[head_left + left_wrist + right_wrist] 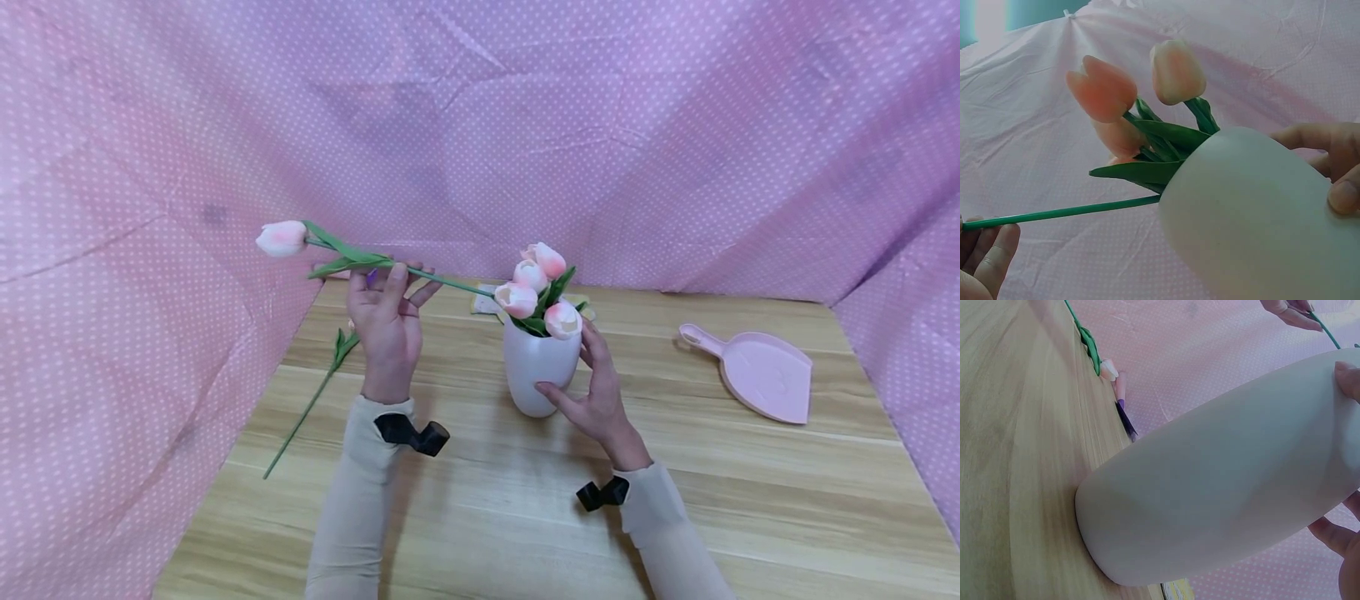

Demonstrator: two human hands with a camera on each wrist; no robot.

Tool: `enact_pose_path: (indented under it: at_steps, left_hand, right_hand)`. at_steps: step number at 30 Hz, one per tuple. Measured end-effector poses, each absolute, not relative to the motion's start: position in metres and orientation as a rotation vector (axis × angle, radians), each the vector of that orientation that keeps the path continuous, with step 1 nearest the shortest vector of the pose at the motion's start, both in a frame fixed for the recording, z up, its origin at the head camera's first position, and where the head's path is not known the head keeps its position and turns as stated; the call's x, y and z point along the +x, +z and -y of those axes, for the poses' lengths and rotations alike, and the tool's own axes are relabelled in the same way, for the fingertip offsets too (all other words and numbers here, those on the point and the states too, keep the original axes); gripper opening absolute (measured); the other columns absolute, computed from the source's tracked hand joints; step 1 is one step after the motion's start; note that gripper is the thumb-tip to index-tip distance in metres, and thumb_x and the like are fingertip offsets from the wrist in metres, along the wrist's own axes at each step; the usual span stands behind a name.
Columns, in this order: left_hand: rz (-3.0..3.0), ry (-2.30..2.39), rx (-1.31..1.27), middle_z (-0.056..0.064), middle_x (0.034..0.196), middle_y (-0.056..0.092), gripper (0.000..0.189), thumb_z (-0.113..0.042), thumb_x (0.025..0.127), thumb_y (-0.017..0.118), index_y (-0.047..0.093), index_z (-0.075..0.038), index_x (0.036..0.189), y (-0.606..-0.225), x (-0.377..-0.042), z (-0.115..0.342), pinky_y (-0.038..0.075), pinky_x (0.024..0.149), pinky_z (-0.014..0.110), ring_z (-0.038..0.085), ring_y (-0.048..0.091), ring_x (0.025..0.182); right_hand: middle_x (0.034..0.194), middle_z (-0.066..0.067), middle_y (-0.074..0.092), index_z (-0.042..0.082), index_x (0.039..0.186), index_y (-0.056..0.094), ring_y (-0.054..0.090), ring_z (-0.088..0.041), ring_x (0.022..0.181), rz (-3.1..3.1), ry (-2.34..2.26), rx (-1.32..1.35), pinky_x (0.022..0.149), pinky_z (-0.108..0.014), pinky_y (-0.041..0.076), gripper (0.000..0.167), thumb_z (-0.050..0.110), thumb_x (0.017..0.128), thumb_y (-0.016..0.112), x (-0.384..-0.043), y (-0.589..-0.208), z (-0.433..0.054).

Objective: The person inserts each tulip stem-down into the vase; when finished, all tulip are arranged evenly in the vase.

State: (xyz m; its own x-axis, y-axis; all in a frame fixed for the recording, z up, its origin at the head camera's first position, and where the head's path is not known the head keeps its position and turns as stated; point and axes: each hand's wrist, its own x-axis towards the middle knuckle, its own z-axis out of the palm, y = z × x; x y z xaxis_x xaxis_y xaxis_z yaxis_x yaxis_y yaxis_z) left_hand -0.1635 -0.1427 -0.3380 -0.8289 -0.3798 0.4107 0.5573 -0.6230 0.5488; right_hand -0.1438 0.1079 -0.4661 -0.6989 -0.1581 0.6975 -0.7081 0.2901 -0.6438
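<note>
My left hand (386,333) pinches a pale pink artificial tulip (283,238) by its green stem, just below the leaves. The bloom points left, and the stem runs right, its lower end at the rim of a white vase (528,375). In the left wrist view that stem (1079,211) meets the vase's mouth below the leaves. Several pink tulips (562,320) stand bunched in the vase. My right hand (600,404) grips the vase from the right, thumb on the near side and fingers behind. The vase's base rests on the table in the right wrist view.
Another tulip (311,402) lies on the wooden table (480,533) at the left. A pink dustpan (767,377) is at the right. Behind the vase lies a white and yellow item (486,300), partly hidden. A pink-and-purple handled tool (1124,403) lies near the far edge. Dotted pink cloth surrounds the table.
</note>
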Motion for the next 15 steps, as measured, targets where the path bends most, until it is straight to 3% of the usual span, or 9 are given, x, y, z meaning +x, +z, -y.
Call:
enact_pose_path:
  at_steps: [6, 15]
  left_hand:
    - [1.018, -2.363, -0.437, 0.009, 0.085, 0.072, 0.016, 0.011, 0.097, 0.051, 0.056, -0.001, 0.106, -0.34, -0.166, 0.136, 0.065, 0.071, 0.037, 0.021, 0.074, 0.079]
    - [1.063, -2.258, -0.475, 0.009, 0.086, 0.073, 0.015, 0.013, 0.096, 0.051, 0.053, 0.001, 0.106, -0.328, -0.166, 0.137, 0.066, 0.069, 0.036, 0.021, 0.074, 0.078]
  right_hand:
    - [0.152, -0.025, 0.04, -0.002, 0.15, 0.031, 0.037, -0.006, 0.145, 2.054, 1.419, 0.774, 0.099, -0.069, 0.049, 0.091, 0.054, 0.088, 0.068, -0.144, -0.467, -0.109]
    - [0.156, -0.02, 0.038, 0.001, 0.152, 0.029, 0.038, -0.008, 0.145, 2.083, 1.442, 0.761, 0.103, -0.066, 0.048, 0.094, 0.057, 0.087, 0.068, -0.144, -0.466, -0.11]
